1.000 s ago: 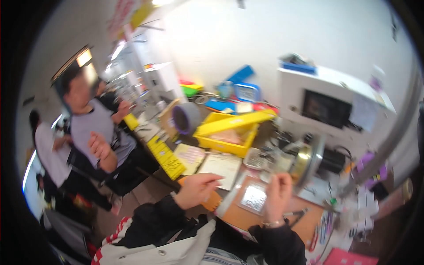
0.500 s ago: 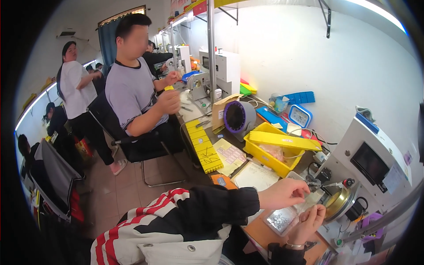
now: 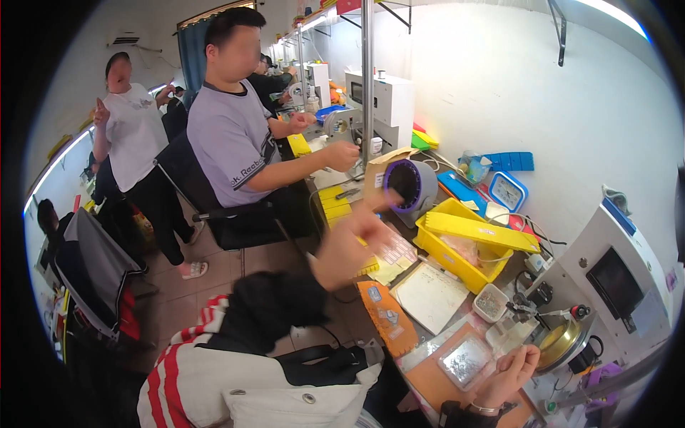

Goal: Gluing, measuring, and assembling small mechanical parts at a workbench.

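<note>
My left hand [image 3: 353, 242] is raised left of the papers, smeared by motion, so its fingers and anything in them are unclear. Low at the right, my right hand [image 3: 508, 374] has its fingertips pinched together; whatever they hold is too small to make out. It is beside a shallow clear box [image 3: 464, 362] of small silvery pieces, which lies on an orange-brown board [image 3: 435, 378]. Just beyond my right hand is a brass-coloured round disc [image 3: 567, 346] on a white machine [image 3: 621, 250] with a dark screen. A small pale tub [image 3: 491, 303] of tiny bits stands behind the clear box.
A yellow bin [image 3: 457, 260] with a yellow strip across it stands behind a white pad [image 3: 430, 296]. An orange strip [image 3: 385, 317] lies along the bench's left edge. Further back are a purple-rimmed grey drum [image 3: 407, 185], a blue clock [image 3: 508, 191] and a seated co-worker [image 3: 232, 135].
My left hand has swung left and up, away from my right hand and the machine. My right hand stays near the disc, fingertips still together. The view has shifted slightly.
</note>
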`<state>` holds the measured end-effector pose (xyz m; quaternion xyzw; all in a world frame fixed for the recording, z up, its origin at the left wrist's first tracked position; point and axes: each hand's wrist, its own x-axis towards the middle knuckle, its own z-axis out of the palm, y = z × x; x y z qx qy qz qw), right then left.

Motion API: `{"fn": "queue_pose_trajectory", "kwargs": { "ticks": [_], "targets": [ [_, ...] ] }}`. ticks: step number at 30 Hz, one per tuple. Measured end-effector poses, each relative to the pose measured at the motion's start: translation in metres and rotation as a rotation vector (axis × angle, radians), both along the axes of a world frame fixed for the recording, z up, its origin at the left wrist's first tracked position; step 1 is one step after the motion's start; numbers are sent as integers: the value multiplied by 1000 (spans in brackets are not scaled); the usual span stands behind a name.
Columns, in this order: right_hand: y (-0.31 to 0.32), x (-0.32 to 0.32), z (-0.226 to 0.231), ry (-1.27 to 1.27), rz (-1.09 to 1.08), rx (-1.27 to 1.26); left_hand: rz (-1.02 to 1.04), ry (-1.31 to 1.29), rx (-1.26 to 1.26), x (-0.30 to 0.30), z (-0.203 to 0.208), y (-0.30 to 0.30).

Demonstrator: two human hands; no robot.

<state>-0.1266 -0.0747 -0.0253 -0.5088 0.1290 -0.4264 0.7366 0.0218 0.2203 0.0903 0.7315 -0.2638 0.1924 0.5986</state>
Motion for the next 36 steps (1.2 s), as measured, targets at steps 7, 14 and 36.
{"fn": "queue_pose_trajectory", "kwargs": {
  "ticks": [7, 14, 36],
  "targets": [
    [3, 2, 1, -21, 2, 9, 429, -76, 4, 88, 70, 150],
    [1, 3, -1, -28, 30, -26, 378, 163, -228, 130, 65, 149],
    [1, 0, 1, -13, 52, 21, 440, 147, -407, 116, 60, 158]
  ]
}}
